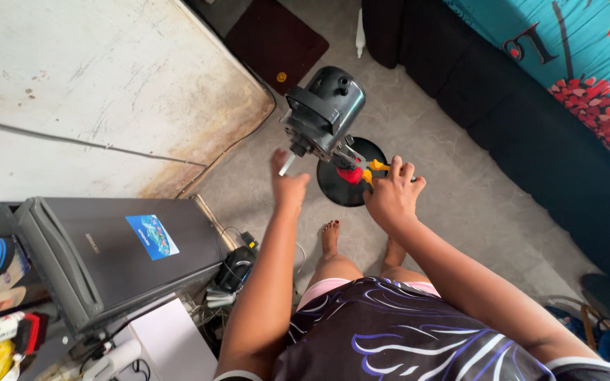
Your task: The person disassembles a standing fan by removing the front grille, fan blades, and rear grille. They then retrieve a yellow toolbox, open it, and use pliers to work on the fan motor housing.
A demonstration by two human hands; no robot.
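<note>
Black, rigid, top-heavy fan motor head (323,113) is steadied by clenched left hand (289,189) at 7 o'clock; red-handled pliers (356,173) grasped by right hand (392,197).

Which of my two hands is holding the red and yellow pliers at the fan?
Your right hand grips the pliers; the left hand holds only the fan motor's shaft.

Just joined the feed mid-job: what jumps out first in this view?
At centre, a dark fan motor head stands on a stand over a round black base on the grey floor. The right hand holds red-and-yellow pliers at its underside; the left hand touches the bare shaft. A small grey fridge stands at lower left.
</note>
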